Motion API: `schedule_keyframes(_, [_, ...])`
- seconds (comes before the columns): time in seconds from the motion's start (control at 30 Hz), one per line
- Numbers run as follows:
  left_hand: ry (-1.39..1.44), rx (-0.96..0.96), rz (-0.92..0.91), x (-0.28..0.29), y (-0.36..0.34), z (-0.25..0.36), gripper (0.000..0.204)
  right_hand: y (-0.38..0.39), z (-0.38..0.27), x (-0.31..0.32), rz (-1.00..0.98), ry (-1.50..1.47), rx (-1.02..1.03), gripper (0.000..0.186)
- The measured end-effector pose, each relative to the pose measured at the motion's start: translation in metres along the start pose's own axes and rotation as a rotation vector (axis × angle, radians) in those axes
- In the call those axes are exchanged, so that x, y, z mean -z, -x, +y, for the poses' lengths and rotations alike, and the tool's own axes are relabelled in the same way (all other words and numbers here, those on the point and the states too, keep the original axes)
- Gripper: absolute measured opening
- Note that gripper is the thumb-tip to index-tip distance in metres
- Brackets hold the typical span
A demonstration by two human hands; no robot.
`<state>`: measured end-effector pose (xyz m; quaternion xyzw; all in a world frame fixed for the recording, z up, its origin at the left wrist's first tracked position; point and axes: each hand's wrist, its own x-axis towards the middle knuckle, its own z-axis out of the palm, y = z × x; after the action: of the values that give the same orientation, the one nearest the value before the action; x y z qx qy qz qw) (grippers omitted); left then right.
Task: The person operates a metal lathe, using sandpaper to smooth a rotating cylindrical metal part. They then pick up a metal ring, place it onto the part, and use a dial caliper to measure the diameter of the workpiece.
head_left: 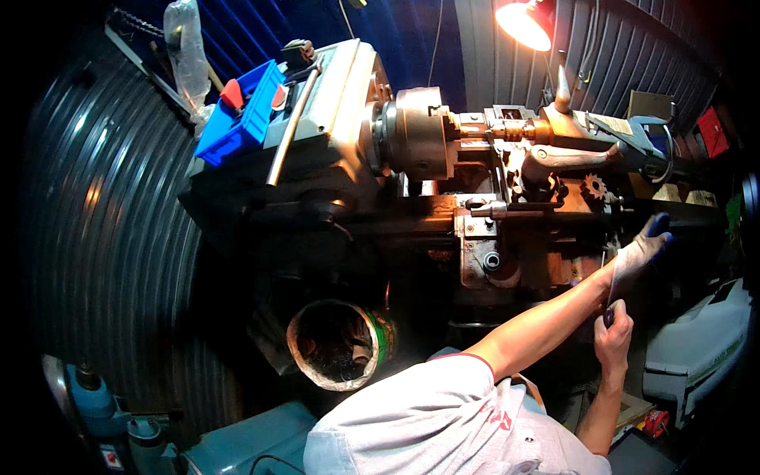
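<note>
My left arm reaches across to the right side of a metal lathe. On my left hand (644, 248) is a pale grey work glove (628, 267) with dark blue fingertips; its fingers stretch out and seem to hold nothing. Just below that wrist, my bare right hand (613, 336) is closed on the glove's dark cuff. Beyond the hands, the lathe carriage (554, 210) carries a toothed cutter-like wheel (594, 187) and a lever handle (574, 158). The big round chuck (421, 133) is farther left.
A blue plastic bin (241, 119) and a long metal bar (294, 127) rest on the headstock. Below stands a round bucket (372, 336) with dark contents. A lit lamp (524, 25) hangs above. White plastic containers (697, 340) stand at right; corrugated sheeting (111, 214) lines the left.
</note>
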<state>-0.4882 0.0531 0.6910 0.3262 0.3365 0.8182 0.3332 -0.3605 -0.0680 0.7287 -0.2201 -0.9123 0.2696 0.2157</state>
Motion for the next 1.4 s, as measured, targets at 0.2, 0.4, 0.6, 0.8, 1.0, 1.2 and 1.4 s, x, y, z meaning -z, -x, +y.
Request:
schedule_keyframes(0.2, [0.465, -0.053, 0.204, 0.043, 0.003, 0.064, 0.049, -0.007, -0.026, 0.008, -0.082, -0.093, 0.106, 0.017])
schedule_keyframes(0.4, [0.297, 0.080, -0.087, 0.049, 0.018, 0.059, 0.060, -0.002, -0.031, -0.001, -0.255, -0.125, 0.077, 0.016])
schedule_keyframes(0.6, [0.000, -0.112, 0.345, 0.084, -0.002, 0.023, 0.066, 0.015, -0.022, -0.012, -0.028, -0.378, -0.128, 0.024])
schedule_keyframes(0.8, [-0.735, 0.142, -0.021, 0.067, 0.070, 0.185, 0.039, 0.026, 0.007, -0.030, 0.424, -0.874, -0.398, 0.031])
schedule_keyframes(1.0, [-1.200, 0.472, -0.895, 0.090, 0.146, 0.178, 0.052, 0.029, -0.007, -0.045, 0.212, -1.113, -0.338, 0.037])
schedule_keyframes(1.2, [-1.070, 0.343, -0.863, 0.106, 0.153, 0.195, 0.054, 0.029, -0.013, -0.041, 0.010, -1.148, -0.412, 0.029])
schedule_keyframes(1.4, [-0.938, 0.268, -0.770, 0.135, 0.175, 0.146, 0.038, 0.021, -0.031, -0.050, 0.045, -1.149, -0.394, 0.047])
